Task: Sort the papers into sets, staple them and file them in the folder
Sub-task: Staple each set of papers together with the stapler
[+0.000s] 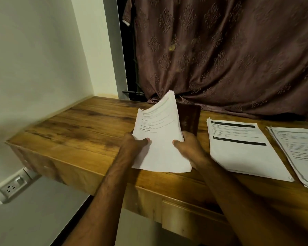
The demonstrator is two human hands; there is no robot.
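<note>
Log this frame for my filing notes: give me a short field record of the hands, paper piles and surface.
left hand: grips the held stack's left edge, thumb on top
right hand: grips its right edge, thumb on top
held stack: raised over the desk, far end curling
dark folder: partly hidden behind the held stack
middle pile: flat on the desk, black header bars
right pile: flat, cut off by the frame edge
wooden desk: bare on its left side
stapler: none in view

White papers (160, 137) with black print, warm brown streaked-grain desk (89, 126), mauve-brown curtain (220, 50) — embossed damask motifs.
</note>
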